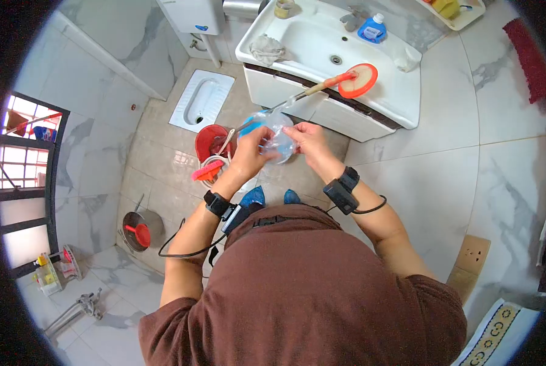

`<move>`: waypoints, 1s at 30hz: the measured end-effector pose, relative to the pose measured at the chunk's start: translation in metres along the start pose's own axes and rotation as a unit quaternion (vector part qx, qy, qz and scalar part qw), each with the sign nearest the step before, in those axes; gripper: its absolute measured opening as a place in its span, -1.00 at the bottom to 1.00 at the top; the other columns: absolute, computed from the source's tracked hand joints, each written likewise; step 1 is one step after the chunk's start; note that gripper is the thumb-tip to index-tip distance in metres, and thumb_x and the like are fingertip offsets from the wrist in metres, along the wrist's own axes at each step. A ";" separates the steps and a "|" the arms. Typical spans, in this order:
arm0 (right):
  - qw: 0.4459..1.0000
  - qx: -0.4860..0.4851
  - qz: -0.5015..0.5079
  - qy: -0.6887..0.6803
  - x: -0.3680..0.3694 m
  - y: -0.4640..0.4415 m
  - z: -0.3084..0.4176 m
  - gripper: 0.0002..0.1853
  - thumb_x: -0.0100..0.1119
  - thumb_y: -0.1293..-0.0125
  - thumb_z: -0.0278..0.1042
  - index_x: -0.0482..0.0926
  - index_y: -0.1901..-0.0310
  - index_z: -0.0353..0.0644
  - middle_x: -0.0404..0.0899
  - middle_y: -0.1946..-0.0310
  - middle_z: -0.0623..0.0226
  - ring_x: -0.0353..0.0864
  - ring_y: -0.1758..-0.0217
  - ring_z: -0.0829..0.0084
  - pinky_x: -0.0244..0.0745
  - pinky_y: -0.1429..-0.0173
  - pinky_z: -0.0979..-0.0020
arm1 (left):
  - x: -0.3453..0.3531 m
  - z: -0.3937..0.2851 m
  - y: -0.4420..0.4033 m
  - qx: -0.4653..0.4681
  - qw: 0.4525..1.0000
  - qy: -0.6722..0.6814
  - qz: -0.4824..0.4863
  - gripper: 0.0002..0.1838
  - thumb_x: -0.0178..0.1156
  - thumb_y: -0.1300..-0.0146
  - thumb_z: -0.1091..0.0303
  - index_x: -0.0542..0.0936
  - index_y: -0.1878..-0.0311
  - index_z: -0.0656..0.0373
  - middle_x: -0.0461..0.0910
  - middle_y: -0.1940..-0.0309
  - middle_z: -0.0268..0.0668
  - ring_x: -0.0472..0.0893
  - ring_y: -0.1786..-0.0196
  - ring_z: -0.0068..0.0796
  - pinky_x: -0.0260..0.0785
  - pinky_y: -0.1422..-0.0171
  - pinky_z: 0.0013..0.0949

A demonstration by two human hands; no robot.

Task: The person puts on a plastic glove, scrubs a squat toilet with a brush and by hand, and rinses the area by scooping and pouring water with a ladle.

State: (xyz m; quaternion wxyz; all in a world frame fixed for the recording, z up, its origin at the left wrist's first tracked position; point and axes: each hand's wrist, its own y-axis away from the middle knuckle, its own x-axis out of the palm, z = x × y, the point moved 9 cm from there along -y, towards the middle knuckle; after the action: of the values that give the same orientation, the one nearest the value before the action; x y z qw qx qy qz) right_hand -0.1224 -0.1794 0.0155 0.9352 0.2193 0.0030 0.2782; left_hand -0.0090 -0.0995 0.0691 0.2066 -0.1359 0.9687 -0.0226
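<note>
Both hands hold a crumpled clear plastic bag [279, 145] above the floor, in front of the washbasin. My left hand [253, 149] has its fingers curled around the bag's left side. On the right side, my right hand [309, 141] pinches the plastic between thumb and fingers. A long-handled tool with a round, orange-rimmed head [364, 81] slants from beside the hands up over the basin's front edge. Its lower end passes behind or through the plastic near a blue part [250, 126]; I cannot tell whether a hand also grips it.
The white washbasin [412, 91] carries a blue bottle [372, 30] and a grey cloth [267, 49]. A squat toilet [193, 107], a red bucket [204, 141] and a pink-bristled brush [207, 172] are at left. A metal pot [154, 227] holds a red ladle-like scoop [141, 234].
</note>
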 end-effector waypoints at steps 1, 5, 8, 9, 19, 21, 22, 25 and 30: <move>1.000 0.014 0.010 0.006 -0.001 -0.001 -0.002 -0.83 0.22 -0.04 -0.29 0.47 0.47 -0.18 0.40 0.63 0.51 0.29 0.64 0.68 0.20 0.58 0.63 | -0.001 0.010 0.000 -0.033 0.999 0.039 -0.013 -0.86 0.15 0.00 0.54 0.46 0.34 0.31 0.51 0.52 -0.28 0.49 0.46 -0.56 0.36 0.37 -0.51; 0.993 0.081 0.063 -0.064 -0.001 -0.009 -0.013 -0.80 0.19 -0.07 -0.28 0.46 0.37 -0.21 0.41 0.55 0.48 0.32 0.56 0.67 0.25 0.52 0.59 | -0.019 0.027 -0.003 -0.077 0.993 0.038 -0.082 -0.92 0.10 -0.05 0.51 0.48 0.46 0.35 0.51 0.65 -0.30 0.50 0.62 -0.56 0.35 0.51 -0.50; 0.992 0.041 0.057 -0.105 -0.015 -0.016 -0.011 -0.76 0.18 -0.09 -0.29 0.44 0.28 -0.25 0.42 0.48 0.44 0.36 0.51 0.64 0.30 0.49 0.58 | -0.025 0.032 0.001 -0.094 0.988 0.027 -0.123 -0.90 0.13 -0.05 0.49 0.46 0.43 0.34 0.49 0.62 -0.29 0.52 0.67 -0.53 0.33 0.62 -0.50; 0.998 0.001 -0.005 -0.068 -0.024 -0.014 0.000 -0.76 0.14 -0.12 -0.34 0.41 0.25 -0.29 0.42 0.45 0.40 0.40 0.45 0.62 0.35 0.43 0.56 | -0.023 0.037 0.002 -0.118 0.983 0.055 -0.129 -0.89 0.14 -0.05 0.49 0.45 0.43 0.34 0.48 0.61 -0.29 0.52 0.67 -0.52 0.33 0.64 -0.51; 0.870 -0.451 0.072 0.184 0.034 0.055 0.070 -0.85 -0.18 -0.14 -0.61 0.40 0.29 -0.30 0.44 0.44 0.20 0.49 0.39 0.36 0.42 0.29 0.44 | -0.004 0.032 0.010 -0.161 0.961 0.162 -0.155 -0.90 0.12 -0.11 0.46 0.41 0.43 0.25 0.41 0.59 -0.37 0.44 0.60 -0.66 0.31 0.62 -0.59; 0.830 -0.483 0.088 0.266 0.045 0.057 0.063 -0.82 -0.20 -0.11 -0.63 0.41 0.28 -0.31 0.45 0.42 0.09 0.50 0.37 0.21 0.42 0.25 0.39 | 0.001 0.031 0.006 -0.143 0.965 0.172 -0.139 -0.91 0.11 -0.12 0.45 0.42 0.43 0.24 0.45 0.58 -0.36 0.45 0.57 -0.67 0.30 0.58 -0.59; 0.826 -0.462 0.099 0.308 0.049 0.052 0.053 -0.80 -0.21 -0.10 -0.64 0.42 0.26 -0.31 0.45 0.39 0.05 0.49 0.34 0.16 0.42 0.23 0.37 | 0.002 0.030 0.005 -0.134 0.967 0.175 -0.131 -0.91 0.11 -0.12 0.44 0.43 0.43 0.23 0.46 0.58 -0.35 0.45 0.55 -0.68 0.30 0.55 -0.59; 0.804 -0.379 0.130 0.440 0.053 0.033 0.017 -0.75 -0.22 -0.08 -0.64 0.43 0.22 -0.31 0.46 0.33 -0.05 0.47 0.25 0.03 0.39 0.18 0.31 | 0.002 0.027 0.006 -0.113 0.979 0.106 -0.134 -0.93 0.13 -0.08 0.46 0.51 0.45 0.26 0.52 0.55 -0.38 0.45 0.48 -0.66 0.30 0.38 -0.55; 0.898 -0.178 0.146 0.375 0.041 0.000 -0.008 -0.75 -0.14 -0.06 -0.58 0.41 0.18 -0.33 0.45 0.25 -0.13 0.47 0.21 -0.02 0.36 0.20 0.24 | 0.019 0.007 0.012 -0.078 0.988 0.096 -0.093 -0.93 0.16 -0.04 0.45 0.54 0.44 0.25 0.51 0.56 -0.41 0.43 0.45 -0.66 0.28 0.33 -0.55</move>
State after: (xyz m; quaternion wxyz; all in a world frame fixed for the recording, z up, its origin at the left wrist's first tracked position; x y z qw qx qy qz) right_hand -0.0887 -0.1554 0.0131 0.8371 -0.0730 0.2717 0.4692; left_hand -0.0257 -0.0934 0.0545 0.0979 -0.2384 0.9660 0.0207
